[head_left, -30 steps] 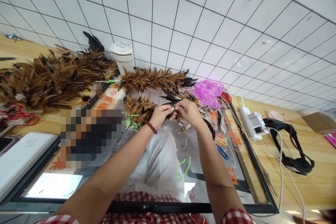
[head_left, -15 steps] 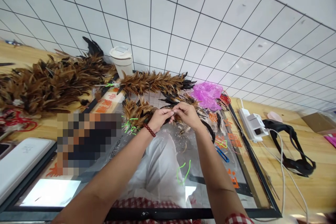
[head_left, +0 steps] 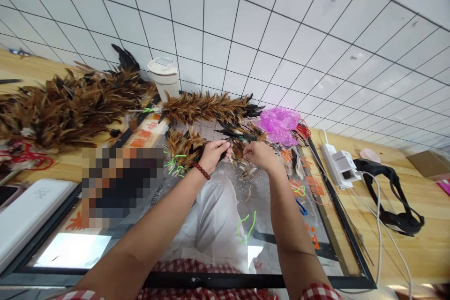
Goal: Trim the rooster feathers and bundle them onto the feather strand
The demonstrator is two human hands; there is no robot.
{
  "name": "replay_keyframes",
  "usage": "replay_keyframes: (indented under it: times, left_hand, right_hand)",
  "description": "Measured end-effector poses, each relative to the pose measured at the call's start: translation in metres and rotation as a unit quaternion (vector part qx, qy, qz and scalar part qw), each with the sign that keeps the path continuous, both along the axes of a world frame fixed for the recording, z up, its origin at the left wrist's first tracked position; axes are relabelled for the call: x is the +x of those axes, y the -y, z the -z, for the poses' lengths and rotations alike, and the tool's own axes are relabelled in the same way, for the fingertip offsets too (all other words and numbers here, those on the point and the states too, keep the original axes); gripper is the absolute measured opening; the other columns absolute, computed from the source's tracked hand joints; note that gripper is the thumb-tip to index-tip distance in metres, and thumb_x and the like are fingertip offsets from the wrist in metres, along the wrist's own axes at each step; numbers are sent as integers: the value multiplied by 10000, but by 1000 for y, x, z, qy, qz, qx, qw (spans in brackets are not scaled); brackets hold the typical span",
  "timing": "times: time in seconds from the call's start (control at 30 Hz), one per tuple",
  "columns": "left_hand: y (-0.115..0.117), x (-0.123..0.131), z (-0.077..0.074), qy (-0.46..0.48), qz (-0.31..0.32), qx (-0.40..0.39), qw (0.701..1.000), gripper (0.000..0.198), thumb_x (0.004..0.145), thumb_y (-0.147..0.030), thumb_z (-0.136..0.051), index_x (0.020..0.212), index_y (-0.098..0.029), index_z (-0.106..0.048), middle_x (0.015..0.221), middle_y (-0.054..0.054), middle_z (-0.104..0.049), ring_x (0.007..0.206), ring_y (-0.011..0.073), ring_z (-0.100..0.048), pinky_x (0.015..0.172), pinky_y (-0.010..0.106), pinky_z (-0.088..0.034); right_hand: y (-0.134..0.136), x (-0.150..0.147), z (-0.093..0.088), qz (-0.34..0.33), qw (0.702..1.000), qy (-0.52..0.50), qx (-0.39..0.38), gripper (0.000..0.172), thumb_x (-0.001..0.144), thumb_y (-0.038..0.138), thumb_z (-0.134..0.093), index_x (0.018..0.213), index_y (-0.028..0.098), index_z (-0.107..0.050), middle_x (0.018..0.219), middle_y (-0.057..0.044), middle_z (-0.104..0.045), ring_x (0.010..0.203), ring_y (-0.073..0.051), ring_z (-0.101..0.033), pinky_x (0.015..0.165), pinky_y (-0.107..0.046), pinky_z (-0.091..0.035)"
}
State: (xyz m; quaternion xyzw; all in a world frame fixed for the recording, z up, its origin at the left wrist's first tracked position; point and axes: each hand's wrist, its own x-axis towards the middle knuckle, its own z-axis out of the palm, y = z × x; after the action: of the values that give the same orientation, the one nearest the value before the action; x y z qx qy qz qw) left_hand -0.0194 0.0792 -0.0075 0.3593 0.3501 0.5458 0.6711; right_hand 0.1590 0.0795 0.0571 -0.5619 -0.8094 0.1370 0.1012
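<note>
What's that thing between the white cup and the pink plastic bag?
A long brown feather duster lies between the white cup and the pink plastic bag, along the tiled wall. The head view shows it.

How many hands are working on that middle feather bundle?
2: the left hand grips the feather bundle; the right hand touches it just right of that. No others show.

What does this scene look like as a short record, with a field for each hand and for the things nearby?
Left hand: closed around a feather bundle, bead bracelet on the wrist
Right hand: fingers pinched at the bundle's loose end; what they grip is too small to tell
Behind the hands: feather duster, pink bag, white cup
Left side: feather pile
Right side: power strip
Surface: glass panel with green ties
</note>
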Motion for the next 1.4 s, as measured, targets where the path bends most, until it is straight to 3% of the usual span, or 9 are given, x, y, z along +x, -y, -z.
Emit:
replay_keyframes:
  times: [0.1,0.23,0.47,0.73,0.8,0.9,1.03,1.13,1.4]
  left_hand:
    - [0,1,1,10,-4,-3,1000,314,600,-374,-777,700,-108,-643,549,3,-579,468,77,-501,454,209,-369]
    - [-2,2,2,41,-8,-30,999,360,559,-389,-805,713,-109,-639,608,22,-630,516,104,-565,528,246,-450]
    - [-6,2,4,99,-56,-52,992,412,469,-360,-854,738,-108,-669,650,13,-664,591,109,-589,586,242,-462]
    - [-7,5,6,109,-84,-58,989,391,424,-308,-866,703,-112,-676,675,12,-679,617,88,-585,628,224,-465]
    - [-7,5,6,112,-100,-60,987,371,445,-297,-855,702,-115,-660,657,4,-668,603,87,-585,614,225,-465]
    - [-7,5,6,109,-96,-57,988,334,500,-304,-831,689,-115,-630,618,0,-644,562,85,-577,592,233,-470]
    - [-7,4,7,99,-64,-41,992,325,535,-316,-819,687,-105,-624,592,11,-629,512,82,-557,547,235,-460]
    - [-5,4,8,79,-53,-25,995,310,536,-312,-815,689,-104,-644,594,14,-631,508,85,-548,531,233,-447]
    - [-2,6,7,-65,-52,57,995,261,628,-342,-749,559,-123,-623,520,-9,-574,490,78,-488,514,221,-397]
  right_hand:
    - [-1,-3,-1,3,983,-137,126,119,783,186,-593,789,207,-710,801,-41,-679,745,-159,-609,693,-269,-446]
    - [-1,-12,5,-92,940,-262,200,176,871,249,-538,870,225,-712,899,-57,-692,887,-165,-622,820,-311,-482]
    - [-6,-24,30,-188,943,-167,219,235,905,234,-477,906,244,-712,980,-62,-708,944,-171,-604,869,-361,-461]
    - [-1,-31,25,-242,944,-87,207,242,910,217,-461,937,241,-701,1013,-73,-701,1012,-203,-580,912,-405,-425]
    - [0,-32,23,-228,947,-112,196,193,890,258,-513,937,241,-699,1034,-78,-689,1021,-205,-579,923,-404,-427]
    - [1,-33,22,-115,952,-201,202,183,871,305,-545,941,223,-692,1020,-88,-673,988,-194,-592,906,-370,-453]
    - [-4,-35,28,7,948,-287,140,221,847,339,-560,952,186,-680,897,-63,-671,734,-146,-599,709,-282,-494]
    - [-6,-36,32,11,949,-299,102,202,842,336,-555,881,181,-678,816,-36,-659,658,-126,-571,647,-252,-471]
    - [-2,-36,25,-14,967,-187,171,188,873,228,-468,860,191,-651,866,-57,-627,790,-160,-577,726,-264,-438]
